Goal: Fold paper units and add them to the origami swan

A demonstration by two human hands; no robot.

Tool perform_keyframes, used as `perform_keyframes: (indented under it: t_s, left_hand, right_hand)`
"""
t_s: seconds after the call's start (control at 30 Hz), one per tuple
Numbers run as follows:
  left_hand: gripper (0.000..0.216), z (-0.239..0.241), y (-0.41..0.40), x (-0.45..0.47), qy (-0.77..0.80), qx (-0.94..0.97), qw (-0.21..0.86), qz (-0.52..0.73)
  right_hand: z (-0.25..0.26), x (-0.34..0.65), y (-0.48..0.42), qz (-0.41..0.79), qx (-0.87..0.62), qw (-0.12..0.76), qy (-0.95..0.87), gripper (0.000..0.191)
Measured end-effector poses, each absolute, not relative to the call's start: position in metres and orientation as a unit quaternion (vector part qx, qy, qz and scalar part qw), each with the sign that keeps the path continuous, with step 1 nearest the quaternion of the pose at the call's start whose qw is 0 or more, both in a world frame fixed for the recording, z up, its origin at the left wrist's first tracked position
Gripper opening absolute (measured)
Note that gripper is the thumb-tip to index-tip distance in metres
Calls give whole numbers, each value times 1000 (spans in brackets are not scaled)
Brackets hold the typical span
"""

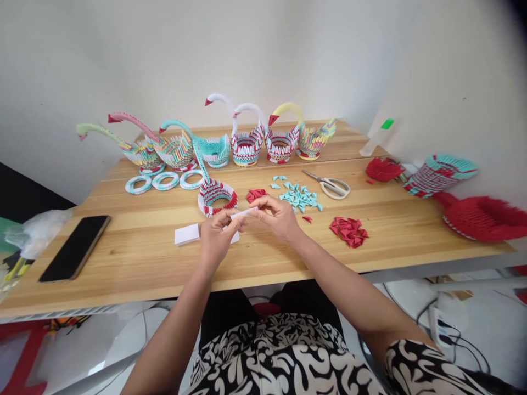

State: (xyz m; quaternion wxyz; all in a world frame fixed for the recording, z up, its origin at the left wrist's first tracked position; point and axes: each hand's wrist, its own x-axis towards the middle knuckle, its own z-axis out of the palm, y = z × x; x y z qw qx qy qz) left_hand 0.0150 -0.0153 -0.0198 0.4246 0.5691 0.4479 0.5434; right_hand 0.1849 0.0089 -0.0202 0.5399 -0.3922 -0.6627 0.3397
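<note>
Between my two hands, a small folded strip of white paper [244, 213] is pinched above the table. My left hand [216, 236] grips its left end between thumb and fingers; my right hand [280, 218] grips the right end. A stack of white paper slips [186, 235] lies just left of my left hand, and more white paper shows partly behind that hand. Behind my hands stands a round basket of red, white and blue folded pieces [217, 197]. A small heap of red folded triangles [256, 195] sits behind my right hand, partly hidden by it.
Turquoise triangles [300, 197] and red triangles [349, 231] lie to the right, with scissors [329, 184] behind. Several paper swans [247, 145] line the back. Paper rings [165, 181] and a phone [76, 248] are at left. A red paper piece [481, 218] rests at far right.
</note>
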Motion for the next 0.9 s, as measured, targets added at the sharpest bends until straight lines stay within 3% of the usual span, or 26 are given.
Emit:
perform_keyframes:
  t_s: [0.47,0.73,0.9]
  left_hand:
    - [23,-18,-12,15,454,601,425,502]
    - [22,-16,-11,17,460,588,434,504]
    - [22,-18,-13,17,457,573,441,518]
  right_hand:
    - [-18,185,6,280,-387,510,-715,12]
    - [-19,182,8,364,-367,499,-696,16]
    - [-22,181,9,356,-376,502,-692,20]
